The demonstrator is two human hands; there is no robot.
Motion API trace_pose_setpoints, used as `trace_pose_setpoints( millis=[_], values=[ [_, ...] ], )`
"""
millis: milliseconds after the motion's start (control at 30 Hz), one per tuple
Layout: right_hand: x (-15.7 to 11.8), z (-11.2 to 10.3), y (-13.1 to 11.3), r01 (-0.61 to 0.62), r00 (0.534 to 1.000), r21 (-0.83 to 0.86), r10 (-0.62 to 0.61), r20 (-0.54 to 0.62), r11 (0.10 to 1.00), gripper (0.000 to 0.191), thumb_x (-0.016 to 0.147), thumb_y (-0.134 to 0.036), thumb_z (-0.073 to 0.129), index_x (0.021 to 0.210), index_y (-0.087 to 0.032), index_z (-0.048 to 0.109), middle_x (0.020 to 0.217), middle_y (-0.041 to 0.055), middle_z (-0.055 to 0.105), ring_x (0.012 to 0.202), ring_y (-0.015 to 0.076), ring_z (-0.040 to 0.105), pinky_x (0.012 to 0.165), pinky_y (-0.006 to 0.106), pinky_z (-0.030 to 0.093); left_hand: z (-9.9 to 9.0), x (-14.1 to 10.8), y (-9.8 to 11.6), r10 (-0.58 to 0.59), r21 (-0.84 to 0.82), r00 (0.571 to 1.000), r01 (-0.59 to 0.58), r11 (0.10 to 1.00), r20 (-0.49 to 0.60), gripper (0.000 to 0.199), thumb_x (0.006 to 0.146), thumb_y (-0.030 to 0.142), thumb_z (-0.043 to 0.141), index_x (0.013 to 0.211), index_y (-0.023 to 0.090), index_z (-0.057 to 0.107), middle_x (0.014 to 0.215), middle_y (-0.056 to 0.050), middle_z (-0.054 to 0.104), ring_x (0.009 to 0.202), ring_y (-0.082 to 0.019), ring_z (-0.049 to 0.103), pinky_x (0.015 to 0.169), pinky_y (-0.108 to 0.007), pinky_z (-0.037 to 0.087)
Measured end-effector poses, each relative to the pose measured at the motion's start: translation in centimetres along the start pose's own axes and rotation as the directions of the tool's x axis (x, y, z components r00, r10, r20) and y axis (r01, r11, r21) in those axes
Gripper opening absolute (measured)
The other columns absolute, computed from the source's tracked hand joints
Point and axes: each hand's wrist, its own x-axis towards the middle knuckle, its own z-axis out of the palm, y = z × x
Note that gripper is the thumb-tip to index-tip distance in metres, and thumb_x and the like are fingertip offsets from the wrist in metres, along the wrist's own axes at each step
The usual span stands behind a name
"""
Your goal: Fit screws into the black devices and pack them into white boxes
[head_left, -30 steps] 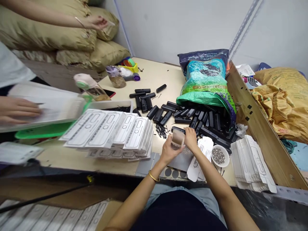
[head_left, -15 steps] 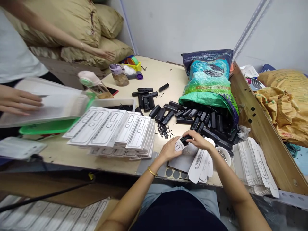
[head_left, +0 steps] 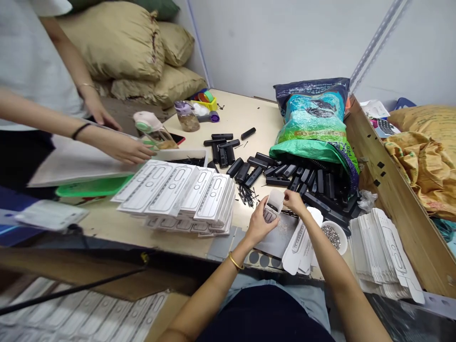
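My left hand [head_left: 261,223] is wrapped round a small white printed box [head_left: 272,213]. The box stands tilted with its top flap up, and a black case [head_left: 272,206] shows inside its mouth. Just right of the flap is my right hand [head_left: 295,202], its fingers pinched together; what they hold, if anything, I cannot make out. Thin black sticks [head_left: 290,213] lie beneath it. Flat white cartons [head_left: 299,244] lie below the right wrist, beside a white bowl [head_left: 334,236] of small metal parts. Loose black cases [head_left: 281,175] are heaped beyond my hands.
A colourful bag [head_left: 313,123] spills black cases. Stacked white boxes [head_left: 178,190] stand left, flat cartons [head_left: 381,251] right, against a wooden side board [head_left: 402,199]. A co-worker's hand [head_left: 128,148] reaches over white sheets [head_left: 85,159]. Two drink bottles [head_left: 187,118] stand behind.
The black case in my right hand has gone into the box. My right hand has come away from it to the right. The co-worker's arms have shifted, and the view has moved slightly.
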Motion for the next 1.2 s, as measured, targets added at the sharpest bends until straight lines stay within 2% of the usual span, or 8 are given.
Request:
trace_pose_setpoints(
  millis=[100, 167, 267, 433, 633, 800, 967, 1200],
  values=[
    [-2.0, -3.0, -2.1, 0.032, 0.999, 0.096, -0.036, 0.041, 0.995, 0.034, 0.082, -0.034, 0.058, 0.112, -0.019, 0.053, 0.070, -0.0043, 0.064, 0.057, 0.0115, 0.058, 0.062, 0.028, 0.048, 1.8, 0.2, 0.2, -0.010, -0.061, 1.000, 0.010, 0.998, 0.008, 0.077, 0.071, 0.026, 0.066, 0.139, 0.020, 0.030, 0.135, -0.013, 0.047, 0.125, -0.026, 0.045, 0.106, -0.043, 0.035],
    [-3.8, -3.8, -3.4, 0.107, 0.994, 0.225, -0.101, -0.038, 0.969, 0.047, 0.082, -0.032, 0.058, 0.125, -0.026, 0.043, 0.080, -0.0034, 0.065, 0.066, 0.0131, 0.061, 0.068, 0.031, 0.050, 2.7, 0.1, 0.2, -0.008, -0.092, 1.000, 0.010, 0.996, 0.028, 0.078, 0.071, 0.025, 0.066, 0.140, 0.019, 0.028, 0.135, -0.014, 0.046, 0.126, -0.027, 0.044, 0.106, -0.043, 0.035],
    [-6.3, -3.4, -4.2, 0.191, 0.978, 0.115, -0.178, -0.111, 0.975, 0.034, 0.081, -0.029, 0.059, 0.114, -0.027, 0.055, 0.082, -0.0009, 0.064, 0.075, 0.0161, 0.059, 0.075, 0.034, 0.048, 3.5, -0.1, 0.5, -0.010, -0.114, 0.998, 0.017, 0.993, 0.060, 0.082, 0.071, 0.024, 0.066, 0.141, 0.019, 0.025, 0.135, -0.014, 0.045, 0.126, -0.027, 0.043, 0.105, -0.043, 0.035],
    [-7.9, -3.1, -3.7, 0.237, 0.968, -0.200, -0.247, -0.030, 0.951, 0.013, 0.083, -0.029, 0.055, 0.085, -0.024, 0.066, 0.094, 0.0049, 0.064, 0.095, 0.0224, 0.053, 0.091, 0.042, 0.040, 3.6, -0.3, 0.8, 0.031, -0.105, 0.997, -0.024, 0.994, 0.066, 0.080, 0.072, 0.023, 0.063, 0.141, 0.022, 0.023, 0.133, -0.011, 0.046, 0.127, -0.025, 0.041, 0.105, -0.043, 0.034],
    [-7.4, -0.5, -2.1, 0.097, 0.983, 0.052, -0.088, -0.159, 0.994, 0.042, 0.079, -0.033, 0.060, 0.118, -0.024, 0.048, 0.113, 0.0062, 0.055, 0.099, 0.0197, 0.054, 0.088, 0.036, 0.044, 3.9, -0.5, 0.2, 0.083, -0.109, 0.982, -0.065, 0.992, 0.170, 0.054, 0.072, 0.020, 0.061, 0.122, 0.021, 0.041, 0.118, -0.008, 0.054, 0.108, -0.022, 0.054, 0.097, -0.040, 0.042],
    [-9.7, 2.4, -1.3, 0.209, 0.950, -0.039, -0.212, -0.228, 0.977, 0.020, 0.085, -0.033, 0.052, 0.101, -0.023, 0.057, 0.107, 0.0075, 0.061, 0.106, 0.0229, 0.053, 0.095, 0.043, 0.040, 4.2, -0.8, 0.1, 0.034, -0.240, 0.986, 0.006, 0.971, 0.162, 0.078, 0.080, 0.024, 0.057, 0.142, 0.022, 0.010, 0.133, -0.014, 0.045, 0.117, -0.024, 0.051, 0.100, -0.042, 0.041],
    [-10.1, 1.8, -1.6, 0.143, 0.961, -0.017, -0.142, -0.237, 0.990, 0.020, 0.087, -0.035, 0.051, 0.099, -0.021, 0.058, 0.103, 0.0075, 0.062, 0.099, 0.0211, 0.056, 0.089, 0.039, 0.043, 4.3, -0.9, 0.8, 0.008, -0.236, 0.981, 0.039, 0.971, 0.196, 0.088, 0.079, 0.023, 0.059, 0.145, 0.022, 0.000, 0.134, -0.018, 0.046, 0.120, -0.026, 0.050, 0.096, -0.044, 0.043],
    [-8.9, 1.1, -1.7, 0.127, 0.964, 0.016, -0.120, -0.236, 0.992, 0.018, 0.086, -0.032, 0.049, 0.095, -0.020, 0.060, 0.113, 0.0083, 0.061, 0.111, 0.0209, 0.053, 0.099, 0.040, 0.037, 4.6, -1.0, 1.2, -0.039, -0.202, 0.980, 0.079, 0.976, 0.197, 0.086, 0.076, 0.022, 0.061, 0.143, 0.019, 0.007, 0.136, -0.020, 0.042, 0.125, -0.028, 0.046, 0.099, -0.047, 0.040]
  ],
)
